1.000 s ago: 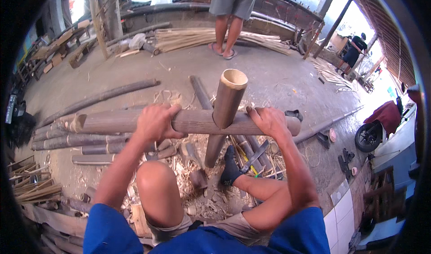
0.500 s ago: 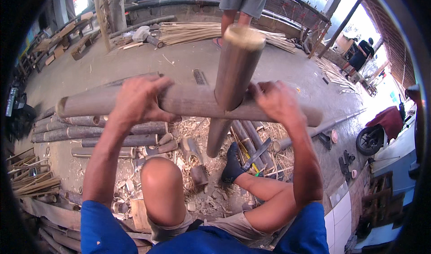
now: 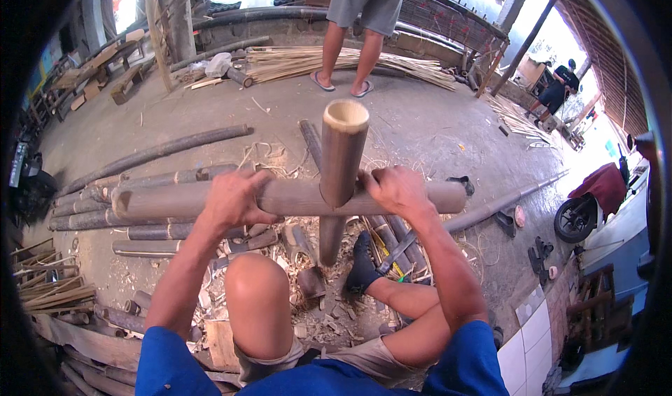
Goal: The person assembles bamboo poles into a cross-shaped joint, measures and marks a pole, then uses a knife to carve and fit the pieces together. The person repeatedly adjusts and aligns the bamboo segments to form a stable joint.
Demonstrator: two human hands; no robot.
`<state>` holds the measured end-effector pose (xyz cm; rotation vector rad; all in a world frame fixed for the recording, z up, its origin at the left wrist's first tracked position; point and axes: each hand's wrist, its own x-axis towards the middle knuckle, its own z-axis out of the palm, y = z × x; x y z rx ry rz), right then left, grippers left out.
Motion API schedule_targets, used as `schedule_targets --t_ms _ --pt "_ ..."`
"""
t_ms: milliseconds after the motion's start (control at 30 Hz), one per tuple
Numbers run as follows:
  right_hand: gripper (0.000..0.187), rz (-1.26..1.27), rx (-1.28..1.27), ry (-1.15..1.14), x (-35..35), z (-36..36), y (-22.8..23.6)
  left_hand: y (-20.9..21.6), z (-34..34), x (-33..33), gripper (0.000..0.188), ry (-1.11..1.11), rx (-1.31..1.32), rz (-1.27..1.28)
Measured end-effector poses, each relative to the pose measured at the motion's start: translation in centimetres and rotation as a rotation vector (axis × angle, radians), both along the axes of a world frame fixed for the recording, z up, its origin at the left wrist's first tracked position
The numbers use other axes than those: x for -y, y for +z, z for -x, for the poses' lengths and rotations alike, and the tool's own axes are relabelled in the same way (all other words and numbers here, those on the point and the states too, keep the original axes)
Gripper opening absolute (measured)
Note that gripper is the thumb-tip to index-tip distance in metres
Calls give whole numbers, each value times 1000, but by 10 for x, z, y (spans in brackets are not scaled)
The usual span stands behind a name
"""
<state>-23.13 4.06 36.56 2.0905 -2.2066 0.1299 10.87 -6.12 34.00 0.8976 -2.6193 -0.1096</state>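
The long pole (image 3: 290, 198) lies left to right across mid-frame, under both palms. Left hand (image 3: 234, 199) and right hand (image 3: 399, 190) have their fingers clamped around it. The short pole (image 3: 343, 158) crosses it near frame centre, its long axis running top to bottom; the right hand is nearer this crossing, just beside it.

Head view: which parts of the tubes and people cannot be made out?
In the head view:
Upright tube: middle hidden by the crosswise tube.
Crosswise tube: a stretch covered by the left hand.
Standing person: upper body cut off by the top edge.
Far person: hands too small.
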Motion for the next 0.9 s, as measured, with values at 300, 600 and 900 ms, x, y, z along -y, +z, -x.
schedule_targets --t_ms 300,600,900 --pt "57 -14 -13 -128 -8 3 4 9 30 -7 72 6 41 -42" --pt "54 -5 46 37 5 3 -39 -34 12 -1 79 -11 -23 43" --pt "55 39 -95 -14 10 -14 31 24 13 -4 73 89 4 -59"
